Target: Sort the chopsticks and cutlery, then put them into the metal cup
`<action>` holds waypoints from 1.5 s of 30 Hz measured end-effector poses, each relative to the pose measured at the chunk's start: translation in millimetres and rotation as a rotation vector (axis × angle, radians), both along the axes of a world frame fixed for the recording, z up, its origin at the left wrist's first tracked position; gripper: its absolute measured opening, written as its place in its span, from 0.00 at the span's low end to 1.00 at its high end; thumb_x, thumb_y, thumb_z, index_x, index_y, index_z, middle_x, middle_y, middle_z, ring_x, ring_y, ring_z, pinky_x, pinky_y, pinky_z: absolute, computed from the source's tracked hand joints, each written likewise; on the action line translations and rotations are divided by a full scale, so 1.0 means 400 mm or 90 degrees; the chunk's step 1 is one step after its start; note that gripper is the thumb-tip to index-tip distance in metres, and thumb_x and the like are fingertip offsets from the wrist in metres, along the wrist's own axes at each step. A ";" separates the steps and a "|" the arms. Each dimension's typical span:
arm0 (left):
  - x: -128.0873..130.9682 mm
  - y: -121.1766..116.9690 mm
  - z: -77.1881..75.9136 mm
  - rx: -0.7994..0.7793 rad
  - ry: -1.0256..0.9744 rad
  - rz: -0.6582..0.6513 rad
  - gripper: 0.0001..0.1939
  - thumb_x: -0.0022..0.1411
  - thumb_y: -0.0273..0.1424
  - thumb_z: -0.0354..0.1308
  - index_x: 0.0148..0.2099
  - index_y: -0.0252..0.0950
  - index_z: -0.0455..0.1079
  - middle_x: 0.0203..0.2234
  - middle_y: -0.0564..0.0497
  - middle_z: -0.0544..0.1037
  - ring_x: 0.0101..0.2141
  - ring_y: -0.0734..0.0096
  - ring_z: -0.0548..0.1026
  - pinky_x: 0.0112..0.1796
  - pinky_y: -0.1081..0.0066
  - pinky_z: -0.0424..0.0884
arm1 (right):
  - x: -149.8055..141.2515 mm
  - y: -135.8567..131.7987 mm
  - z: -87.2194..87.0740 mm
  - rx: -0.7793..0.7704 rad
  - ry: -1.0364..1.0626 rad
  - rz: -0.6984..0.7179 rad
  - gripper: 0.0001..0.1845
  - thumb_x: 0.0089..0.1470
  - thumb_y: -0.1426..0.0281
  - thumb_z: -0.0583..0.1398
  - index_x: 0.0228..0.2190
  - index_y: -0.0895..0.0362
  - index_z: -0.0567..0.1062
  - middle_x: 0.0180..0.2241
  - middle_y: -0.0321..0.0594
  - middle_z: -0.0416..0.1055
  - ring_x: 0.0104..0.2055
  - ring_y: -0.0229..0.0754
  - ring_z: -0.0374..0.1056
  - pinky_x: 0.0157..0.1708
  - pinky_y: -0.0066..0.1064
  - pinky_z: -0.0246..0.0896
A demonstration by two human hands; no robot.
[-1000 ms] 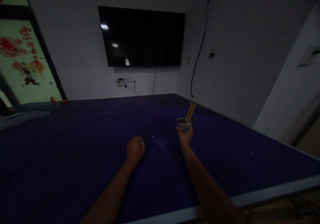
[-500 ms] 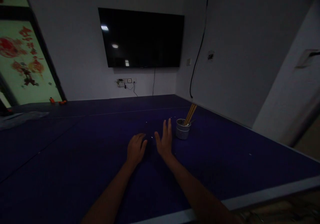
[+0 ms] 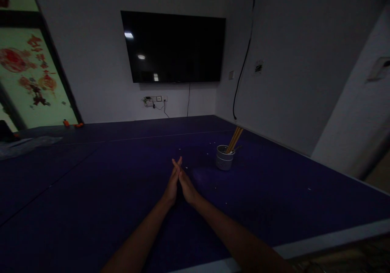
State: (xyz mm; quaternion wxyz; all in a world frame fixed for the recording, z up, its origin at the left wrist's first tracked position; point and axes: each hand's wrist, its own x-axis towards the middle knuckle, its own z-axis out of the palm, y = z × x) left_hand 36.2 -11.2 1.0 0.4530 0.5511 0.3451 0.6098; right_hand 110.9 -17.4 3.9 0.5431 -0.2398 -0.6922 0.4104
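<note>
On the purple surface (image 3: pixel 91 200), a grey cup (image 3: pixel 224 163) is set right of the fingers (image 3: pixel 183 178); specks (image 3: pixel 186 167) are scattered nearby, crumpled plastic (image 3: pixel 30 146) spread far left.

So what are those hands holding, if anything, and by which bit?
Nothing that shows: the left hand and right hand touch each other, and the grey cup stands apart from them on the blue surface.

Dim light — black television (image 3: pixel 176 47) on grey wall (image 3: pixel 97 70).
</note>
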 end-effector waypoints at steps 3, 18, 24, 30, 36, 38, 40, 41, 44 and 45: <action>-0.012 -0.010 0.023 -0.041 -0.037 -0.012 0.27 0.55 0.49 0.53 0.47 0.35 0.73 0.44 0.42 0.76 0.48 0.57 0.71 0.49 0.61 0.63 | 0.016 0.000 0.021 -0.035 0.014 0.028 0.34 0.57 0.46 0.42 0.53 0.53 0.68 0.54 0.44 0.65 0.59 0.46 0.55 0.59 0.45 0.44; -0.020 -0.014 0.043 -0.160 -0.076 -0.006 0.22 0.47 0.48 0.61 0.30 0.32 0.74 0.24 0.49 0.76 0.30 0.70 0.73 0.33 0.72 0.67 | 0.024 0.034 0.039 -0.114 0.060 0.062 0.39 0.51 0.40 0.44 0.39 0.56 0.78 0.36 0.45 0.75 0.45 0.48 0.68 0.49 0.43 0.59; -0.034 -0.017 0.041 -0.262 -0.110 -0.210 0.23 0.51 0.49 0.59 0.42 0.38 0.70 0.35 0.47 0.76 0.35 0.67 0.75 0.36 0.65 0.71 | 0.065 0.044 0.037 -0.302 0.053 0.199 0.41 0.51 0.39 0.40 0.41 0.55 0.76 0.36 0.46 0.75 0.41 0.46 0.69 0.42 0.43 0.63; -0.040 -0.007 0.048 -0.268 -0.090 -0.115 0.26 0.47 0.53 0.59 0.35 0.35 0.69 0.28 0.48 0.76 0.29 0.67 0.75 0.30 0.65 0.73 | 0.043 0.033 0.043 -0.351 0.087 0.222 0.44 0.51 0.39 0.39 0.42 0.57 0.76 0.34 0.47 0.75 0.41 0.46 0.70 0.43 0.43 0.63; -0.033 -0.007 0.054 -0.275 -0.076 -0.060 0.30 0.44 0.57 0.57 0.33 0.33 0.69 0.23 0.48 0.76 0.25 0.68 0.75 0.27 0.68 0.72 | 0.034 0.036 0.036 -0.388 0.099 0.198 0.45 0.51 0.39 0.38 0.41 0.59 0.76 0.32 0.48 0.75 0.39 0.45 0.71 0.40 0.42 0.64; -0.034 -0.004 0.054 -0.281 -0.072 -0.059 0.30 0.45 0.58 0.56 0.33 0.33 0.69 0.23 0.48 0.76 0.24 0.69 0.75 0.27 0.67 0.72 | 0.036 0.037 0.037 -0.394 0.098 0.195 0.45 0.51 0.39 0.38 0.40 0.59 0.76 0.32 0.48 0.75 0.38 0.46 0.71 0.39 0.42 0.65; -0.036 0.000 0.053 -0.286 -0.066 -0.065 0.31 0.46 0.58 0.56 0.33 0.32 0.69 0.22 0.48 0.76 0.23 0.69 0.75 0.27 0.67 0.72 | 0.037 0.037 0.040 -0.399 0.094 0.189 0.46 0.50 0.38 0.37 0.40 0.60 0.76 0.32 0.49 0.74 0.38 0.46 0.71 0.39 0.42 0.65; -0.038 0.001 0.053 -0.287 -0.063 -0.068 0.31 0.46 0.58 0.55 0.33 0.32 0.70 0.22 0.48 0.76 0.23 0.69 0.75 0.27 0.67 0.72 | 0.037 0.038 0.042 -0.401 0.091 0.187 0.46 0.50 0.38 0.37 0.40 0.60 0.76 0.32 0.50 0.74 0.38 0.46 0.71 0.38 0.42 0.65; -0.039 0.004 0.051 -0.287 -0.056 -0.083 0.31 0.46 0.58 0.55 0.34 0.32 0.71 0.21 0.48 0.76 0.22 0.69 0.74 0.27 0.67 0.72 | 0.035 0.040 0.044 -0.405 0.087 0.183 0.47 0.49 0.37 0.37 0.40 0.60 0.76 0.31 0.50 0.75 0.37 0.46 0.72 0.38 0.42 0.66; -0.039 0.003 0.051 -0.285 -0.055 -0.084 0.32 0.46 0.58 0.55 0.35 0.32 0.71 0.21 0.48 0.76 0.23 0.69 0.74 0.27 0.67 0.71 | 0.034 0.041 0.044 -0.406 0.087 0.182 0.47 0.49 0.37 0.37 0.40 0.60 0.76 0.31 0.50 0.75 0.37 0.46 0.72 0.38 0.42 0.66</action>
